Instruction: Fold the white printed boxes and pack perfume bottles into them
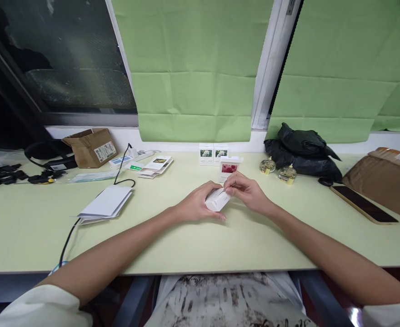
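Observation:
A small white cardboard box [217,200] lies tilted in my left hand [197,200], with the fingers closed round its side and the thumb along the near edge. My right hand [246,190] pinches the far right end of the same box; the fingers hide what is at that end. Just behind my hands stands another white box with a red picture [229,168], its top flap raised. Two white boxes with green-and-white flower pictures [206,154] stand side by side further back, against the wall.
Flat folded white cartons [106,202] lie at left over a black cable [67,240]. Printed cartons [157,164] and an open brown box [92,147] are behind. To the right are two glass bottles [267,165], black plastic bags [302,152], a phone [363,204] and a brown package [384,181].

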{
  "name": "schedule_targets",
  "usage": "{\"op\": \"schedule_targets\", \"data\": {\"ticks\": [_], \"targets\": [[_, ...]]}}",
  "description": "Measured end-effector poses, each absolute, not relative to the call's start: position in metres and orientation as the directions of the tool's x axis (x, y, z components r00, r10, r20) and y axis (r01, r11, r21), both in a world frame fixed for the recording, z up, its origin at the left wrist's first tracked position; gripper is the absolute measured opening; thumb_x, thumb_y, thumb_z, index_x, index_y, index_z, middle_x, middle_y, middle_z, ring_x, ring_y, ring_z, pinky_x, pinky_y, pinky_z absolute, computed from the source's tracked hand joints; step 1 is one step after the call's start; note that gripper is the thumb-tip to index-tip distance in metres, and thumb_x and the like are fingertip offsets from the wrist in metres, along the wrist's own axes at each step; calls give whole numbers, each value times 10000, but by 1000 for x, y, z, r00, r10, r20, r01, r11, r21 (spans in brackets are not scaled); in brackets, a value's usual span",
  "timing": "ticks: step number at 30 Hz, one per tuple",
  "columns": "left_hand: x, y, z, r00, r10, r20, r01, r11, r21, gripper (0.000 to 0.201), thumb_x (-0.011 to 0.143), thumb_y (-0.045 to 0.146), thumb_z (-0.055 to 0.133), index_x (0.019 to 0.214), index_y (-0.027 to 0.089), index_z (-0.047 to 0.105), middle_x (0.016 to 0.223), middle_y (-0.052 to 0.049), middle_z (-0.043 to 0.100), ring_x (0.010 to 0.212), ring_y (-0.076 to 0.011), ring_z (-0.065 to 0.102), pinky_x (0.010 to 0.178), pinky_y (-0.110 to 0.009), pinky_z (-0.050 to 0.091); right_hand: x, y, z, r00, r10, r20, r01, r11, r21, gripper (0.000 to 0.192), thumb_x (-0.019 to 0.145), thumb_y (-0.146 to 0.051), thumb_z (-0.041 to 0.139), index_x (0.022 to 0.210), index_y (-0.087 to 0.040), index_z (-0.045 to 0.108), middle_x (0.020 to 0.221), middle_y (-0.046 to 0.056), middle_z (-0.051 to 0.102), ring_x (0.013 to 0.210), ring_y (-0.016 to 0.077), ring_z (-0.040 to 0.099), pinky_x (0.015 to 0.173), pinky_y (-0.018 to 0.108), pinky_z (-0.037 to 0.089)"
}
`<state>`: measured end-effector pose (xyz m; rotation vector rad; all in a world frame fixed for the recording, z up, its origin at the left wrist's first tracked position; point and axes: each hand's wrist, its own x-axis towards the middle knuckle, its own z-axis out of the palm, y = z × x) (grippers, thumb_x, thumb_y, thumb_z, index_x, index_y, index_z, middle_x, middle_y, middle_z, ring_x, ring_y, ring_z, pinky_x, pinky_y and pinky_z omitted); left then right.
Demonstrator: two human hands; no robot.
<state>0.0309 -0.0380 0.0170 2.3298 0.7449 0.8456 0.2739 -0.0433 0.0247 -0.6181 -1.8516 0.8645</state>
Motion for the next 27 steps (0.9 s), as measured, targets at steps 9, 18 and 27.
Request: {"op": "schedule_targets", "data": {"ticks": [9, 18, 27], "targets": [[31, -40, 19, 646, 652, 397, 300, -696, 653, 871, 657, 608, 936, 1372, 257, 584, 1301, -106, 664, 1158, -317, 656, 982, -433, 521, 270, -47, 26, -373, 730, 573, 114, 649, -752, 177, 966, -430, 733, 936, -258, 757, 993, 47, 566, 933, 209, 568, 786, 353, 496], [29, -37, 16, 667, 642, 379, 323, -707, 629, 925, 640, 637, 933, 1398, 268, 552, 1289, -112, 640, 1162, -328, 636, 968, -435, 512, 267, -46, 24, -320, 828, 460, 32, 495, -869, 379, 848, -521, 837, 951, -237, 608, 924, 5, 592, 813, 172, 568, 731, 320, 517], [29, -40, 22, 705, 557, 439, 371, -817, 441, 972, 614, 749, 885, 1366, 245, 532, 1236, -116, 640, 1118, -332, 618, 955, -440, 491, 267, -46, 26, -380, 819, 430, -24, 456, -890, 439, 798, -539, 874, 930, -228, 594, 885, -7, 568, 805, 166, 552, 739, 314, 507]]}}
